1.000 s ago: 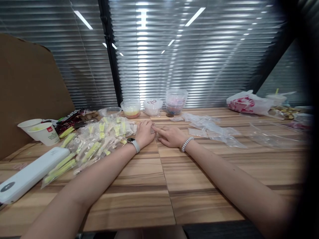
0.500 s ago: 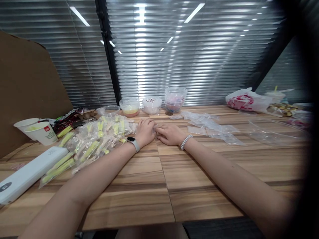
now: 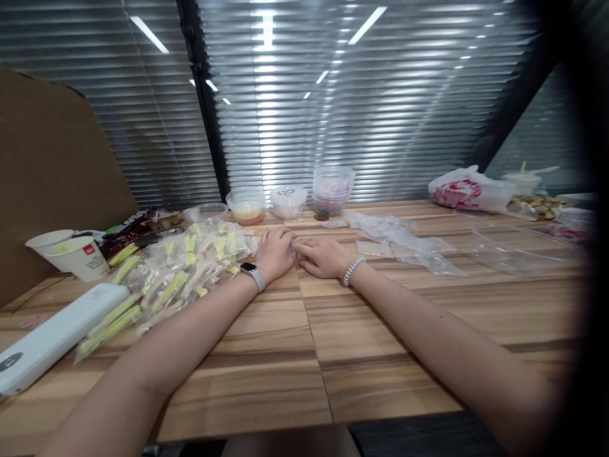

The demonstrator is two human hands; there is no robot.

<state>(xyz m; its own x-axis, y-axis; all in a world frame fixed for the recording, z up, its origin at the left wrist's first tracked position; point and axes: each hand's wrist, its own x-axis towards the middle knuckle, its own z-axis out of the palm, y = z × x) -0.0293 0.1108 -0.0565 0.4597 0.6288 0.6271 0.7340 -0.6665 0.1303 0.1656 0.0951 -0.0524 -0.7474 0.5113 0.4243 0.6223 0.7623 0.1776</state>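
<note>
My left hand (image 3: 276,255), with a watch at the wrist, rests on the wooden table, its fingers curled downward. Against its fingertips come the bent fingers of my right hand (image 3: 324,258), which wears a striped band. Between them something small and pale may be pinched, but the fingers hide it. Just left of my left hand lies a spread of clear packets (image 3: 193,270) with yellow and beige pieces inside. Flat clear plastic bags (image 3: 402,240) lie in a loose pile to the right of my right hand.
Behind the hands stand a tub with yellow contents (image 3: 246,208), a white-filled tub (image 3: 288,202) and stacked clear tubs (image 3: 333,190). A white sealing machine-like bar (image 3: 64,333) and paper cups (image 3: 83,259) are at left. A red-and-white plastic bag (image 3: 471,189) sits at back right.
The view has shifted very slightly. Both hands stay together in the same place, with hardly any movement of the fingers.
</note>
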